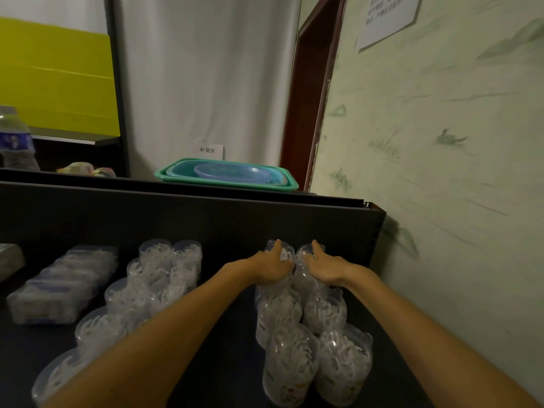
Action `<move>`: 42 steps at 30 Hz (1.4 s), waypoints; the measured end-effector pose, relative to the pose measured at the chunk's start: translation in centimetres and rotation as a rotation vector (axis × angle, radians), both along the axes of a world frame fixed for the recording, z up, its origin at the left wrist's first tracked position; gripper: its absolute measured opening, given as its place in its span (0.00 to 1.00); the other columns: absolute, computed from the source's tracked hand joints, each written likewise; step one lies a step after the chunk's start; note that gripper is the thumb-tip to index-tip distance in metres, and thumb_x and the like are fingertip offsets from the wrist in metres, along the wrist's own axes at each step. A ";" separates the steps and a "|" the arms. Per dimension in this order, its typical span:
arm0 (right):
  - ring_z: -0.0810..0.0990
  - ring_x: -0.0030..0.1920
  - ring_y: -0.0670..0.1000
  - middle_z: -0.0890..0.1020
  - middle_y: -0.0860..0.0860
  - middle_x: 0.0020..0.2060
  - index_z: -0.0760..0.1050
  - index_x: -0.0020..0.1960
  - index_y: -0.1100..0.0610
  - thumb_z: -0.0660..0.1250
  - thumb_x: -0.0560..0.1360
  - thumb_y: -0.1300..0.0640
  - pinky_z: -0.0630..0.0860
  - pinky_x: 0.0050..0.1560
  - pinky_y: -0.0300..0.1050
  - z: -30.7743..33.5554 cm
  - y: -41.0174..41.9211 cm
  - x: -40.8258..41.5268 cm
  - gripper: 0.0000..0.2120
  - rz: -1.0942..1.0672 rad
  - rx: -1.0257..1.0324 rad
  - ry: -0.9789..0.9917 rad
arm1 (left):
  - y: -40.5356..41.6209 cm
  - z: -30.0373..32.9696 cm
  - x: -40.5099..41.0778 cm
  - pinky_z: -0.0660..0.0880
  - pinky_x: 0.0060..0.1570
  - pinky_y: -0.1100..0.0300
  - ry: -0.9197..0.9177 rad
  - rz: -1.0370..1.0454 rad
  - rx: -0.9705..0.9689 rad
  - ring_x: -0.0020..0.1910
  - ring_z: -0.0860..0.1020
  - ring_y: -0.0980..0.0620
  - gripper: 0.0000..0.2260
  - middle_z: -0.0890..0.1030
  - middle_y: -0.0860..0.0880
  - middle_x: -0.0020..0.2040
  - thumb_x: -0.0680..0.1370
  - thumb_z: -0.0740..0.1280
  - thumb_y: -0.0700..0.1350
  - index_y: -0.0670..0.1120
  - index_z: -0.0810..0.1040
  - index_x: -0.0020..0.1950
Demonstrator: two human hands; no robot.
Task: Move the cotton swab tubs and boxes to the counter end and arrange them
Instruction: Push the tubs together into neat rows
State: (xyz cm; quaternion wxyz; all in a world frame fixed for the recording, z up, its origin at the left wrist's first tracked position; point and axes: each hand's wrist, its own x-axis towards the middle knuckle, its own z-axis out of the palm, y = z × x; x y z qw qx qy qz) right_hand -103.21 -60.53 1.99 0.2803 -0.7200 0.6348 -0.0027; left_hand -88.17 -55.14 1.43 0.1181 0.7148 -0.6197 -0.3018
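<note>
Clear round tubs of cotton swabs stand in two rows at the right end of the dark counter (229,334), beside the wall. My left hand (272,267) grips the top of a far tub (284,254) in the left row. My right hand (325,267) grips the far tub (306,254) of the right row. Nearer tubs (294,363) stand in front of them. Another cluster of round tubs (153,284) runs diagonally across the middle left. A stack of clear rectangular swab boxes (61,285) lies at the left.
The counter's dark back panel (176,219) rises behind the tubs. A green tray (226,175) holding blue baskets sits beyond it. The painted wall (441,172) closes the right side. A water bottle (16,139) stands at the far left.
</note>
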 end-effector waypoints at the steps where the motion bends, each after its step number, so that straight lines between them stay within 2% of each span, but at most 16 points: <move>1: 0.71 0.67 0.60 0.56 0.60 0.76 0.35 0.77 0.44 0.47 0.81 0.41 0.67 0.68 0.57 0.0 0.2 0.3 0.30 0.018 0.005 -0.001 | 0.1 -0.2 0.3 0.50 0.72 0.45 -0.007 0.018 -0.001 0.75 0.50 0.39 0.32 0.49 0.39 0.77 0.80 0.53 0.58 0.51 0.37 0.76; 4: 0.64 0.72 0.61 0.51 0.57 0.78 0.36 0.77 0.44 0.45 0.81 0.42 0.62 0.71 0.59 0.1 0.7 1.5 0.28 0.084 0.001 0.006 | 0.5 -0.6 1.5 0.52 0.72 0.44 -0.016 0.075 0.001 0.74 0.52 0.38 0.33 0.49 0.37 0.76 0.80 0.53 0.59 0.50 0.35 0.75; 8: 0.58 0.75 0.61 0.51 0.57 0.78 0.35 0.77 0.43 0.42 0.81 0.41 0.56 0.74 0.59 0.1 1.5 3.3 0.27 0.147 0.009 -0.011 | 1.6 -0.7 3.0 0.55 0.72 0.42 0.007 0.134 -0.003 0.73 0.55 0.36 0.33 0.48 0.35 0.76 0.80 0.52 0.59 0.50 0.35 0.75; 11: 0.55 0.76 0.61 0.51 0.58 0.78 0.35 0.77 0.44 0.41 0.82 0.42 0.53 0.75 0.58 0.1 2.1 4.3 0.27 0.186 0.004 -0.020 | 2.4 -0.8 3.9 0.53 0.72 0.43 0.006 0.167 -0.025 0.74 0.53 0.35 0.33 0.46 0.34 0.76 0.80 0.51 0.58 0.49 0.34 0.75; 14: 0.57 0.75 0.61 0.52 0.59 0.77 0.35 0.77 0.44 0.41 0.82 0.41 0.54 0.75 0.58 0.1 2.4 5.1 0.27 0.213 0.011 -0.023 | 3.3 -0.7 4.5 0.52 0.73 0.44 0.004 0.181 -0.044 0.74 0.50 0.36 0.32 0.46 0.35 0.76 0.81 0.51 0.57 0.47 0.34 0.75; 17: 0.54 0.76 0.61 0.51 0.58 0.78 0.36 0.77 0.45 0.41 0.82 0.42 0.53 0.75 0.58 -0.2 2.7 5.9 0.27 0.240 -0.010 -0.041 | 4.1 -0.7 4.9 0.50 0.72 0.45 -0.001 0.194 -0.058 0.75 0.48 0.37 0.31 0.45 0.36 0.76 0.81 0.50 0.56 0.46 0.35 0.75; 22: 0.48 0.77 0.59 0.49 0.57 0.78 0.36 0.77 0.47 0.42 0.82 0.43 0.48 0.75 0.57 -0.7 2.9 6.7 0.27 0.239 -0.028 -0.087 | 5.3 0.0 4.8 0.48 0.72 0.45 -0.048 0.141 -0.123 0.75 0.45 0.37 0.25 0.45 0.42 0.77 0.83 0.48 0.51 0.48 0.43 0.77; 26: 0.51 0.76 0.61 0.50 0.59 0.77 0.35 0.77 0.46 0.41 0.82 0.42 0.51 0.74 0.58 -1.1 2.8 6.8 0.27 0.219 -0.041 -0.066 | 5.0 -0.6 5.1 0.50 0.72 0.46 -0.022 0.191 -0.121 0.75 0.48 0.38 0.28 0.49 0.40 0.77 0.82 0.49 0.54 0.48 0.40 0.76; 31: 0.66 0.70 0.61 0.59 0.62 0.75 0.35 0.77 0.45 0.40 0.81 0.40 0.61 0.71 0.58 -1.1 2.5 6.8 0.28 0.210 -0.078 -0.005 | 5.6 -0.5 5.1 0.56 0.70 0.48 -0.012 0.207 -0.128 0.74 0.56 0.38 0.28 0.52 0.37 0.76 0.82 0.50 0.56 0.50 0.42 0.77; 38: 0.60 0.74 0.61 0.56 0.60 0.76 0.37 0.77 0.44 0.41 0.80 0.38 0.58 0.72 0.59 -0.9 2.3 6.2 0.29 0.237 -0.118 0.009 | 6.4 0.4 5.1 0.49 0.71 0.45 -0.014 0.112 -0.104 0.75 0.45 0.36 0.27 0.41 0.39 0.76 0.82 0.49 0.56 0.51 0.41 0.77; 42: 0.61 0.73 0.61 0.57 0.59 0.76 0.37 0.77 0.44 0.41 0.80 0.37 0.59 0.72 0.60 -0.8 2.3 6.2 0.29 0.239 -0.134 0.034 | 6.0 0.4 5.3 0.51 0.71 0.45 -0.014 0.138 -0.084 0.75 0.48 0.37 0.30 0.40 0.36 0.76 0.81 0.49 0.59 0.50 0.38 0.77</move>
